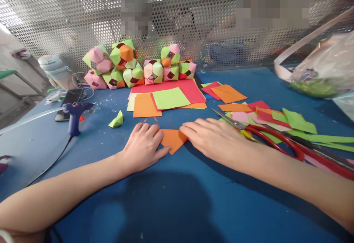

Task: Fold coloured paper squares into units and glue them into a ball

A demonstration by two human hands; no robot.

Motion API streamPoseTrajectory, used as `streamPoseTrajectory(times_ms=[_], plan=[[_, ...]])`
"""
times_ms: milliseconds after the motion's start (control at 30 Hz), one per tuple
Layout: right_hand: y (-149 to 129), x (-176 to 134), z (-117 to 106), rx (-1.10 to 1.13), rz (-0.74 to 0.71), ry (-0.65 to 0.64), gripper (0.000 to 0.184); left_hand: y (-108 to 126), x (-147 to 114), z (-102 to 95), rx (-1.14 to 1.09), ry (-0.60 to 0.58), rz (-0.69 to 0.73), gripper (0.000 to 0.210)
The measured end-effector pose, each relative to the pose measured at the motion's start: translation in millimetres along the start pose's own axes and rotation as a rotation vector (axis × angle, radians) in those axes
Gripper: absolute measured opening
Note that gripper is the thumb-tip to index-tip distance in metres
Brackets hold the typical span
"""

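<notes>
A folded orange sheet of paper [173, 139] lies on the blue table in front of me, shaped like a triangle with one point toward me. My left hand [145, 143] rests on its left corner, fingers lightly bent and thumb spread along the near edge. Over the right corner lies my right hand [211, 136], flat with the fingers stretched out. Both palms face down, so the paper's two side corners are hidden. Just beyond my left hand sits a small folded green paper piece [116, 120]. Red-handled scissors [265, 136] lie beside my right forearm, which covers part of them.
Stacked square paper sheets [171, 98] lie ahead, before a row of folded paper balls [153, 71] against a perforated metal panel [96, 10]. At left are a blue glue gun [74, 119], phone [66, 104] and bottle [55, 69]. Paper scraps [300, 120] and a plastic bag [326, 66] are right.
</notes>
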State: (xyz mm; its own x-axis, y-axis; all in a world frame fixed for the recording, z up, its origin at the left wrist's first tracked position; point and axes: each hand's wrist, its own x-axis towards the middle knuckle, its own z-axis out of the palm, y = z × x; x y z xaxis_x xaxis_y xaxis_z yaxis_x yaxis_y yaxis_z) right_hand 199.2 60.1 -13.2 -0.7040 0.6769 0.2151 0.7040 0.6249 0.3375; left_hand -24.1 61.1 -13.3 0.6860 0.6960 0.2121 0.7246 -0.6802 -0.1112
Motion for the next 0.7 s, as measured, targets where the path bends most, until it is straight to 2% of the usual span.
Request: streamPoseTrajectory(times_ms=[133,233,300,367,400,467,533,600,700], plan=[[2,5,3,0.055,-0.022,0.071,0.019,-5,-1,0.3,-0.199,0.114,-0.031,0.039],[2,7,-4,0.1,-0.049,0.258,0.021,-5,-2,0.6,-0.308,0.25,0.021,0.038],[1,8,-10,0.164,-0.06,0.414,0.021,-4,-3,0.4,-0.39,0.326,0.044,0.026],[-2,9,-14,0.289,0.01,0.539,0.021,-1,-4,-1.2,-0.537,0.359,-0.01,0.016],[-5,9,-15,0.386,0.082,0.572,0.027,0,-3,-2.6,-0.624,0.366,-0.072,0.016],[-10,11,-13,0.656,0.265,0.573,0.051,3,-2,-6.2,-0.797,0.364,-0.245,0.017],[-15,13,-8,0.979,0.434,0.512,0.067,6,-1,-9.7,-0.975,0.316,-0.416,0.018],[-18,16,-4,1.276,0.552,0.409,0.066,9,-1,-11.8,-1.189,0.231,-0.526,0.02],[-14,19,-5,1.589,0.62,0.223,0.046,12,0,-12.0,-1.495,0.158,-0.575,0.021]])
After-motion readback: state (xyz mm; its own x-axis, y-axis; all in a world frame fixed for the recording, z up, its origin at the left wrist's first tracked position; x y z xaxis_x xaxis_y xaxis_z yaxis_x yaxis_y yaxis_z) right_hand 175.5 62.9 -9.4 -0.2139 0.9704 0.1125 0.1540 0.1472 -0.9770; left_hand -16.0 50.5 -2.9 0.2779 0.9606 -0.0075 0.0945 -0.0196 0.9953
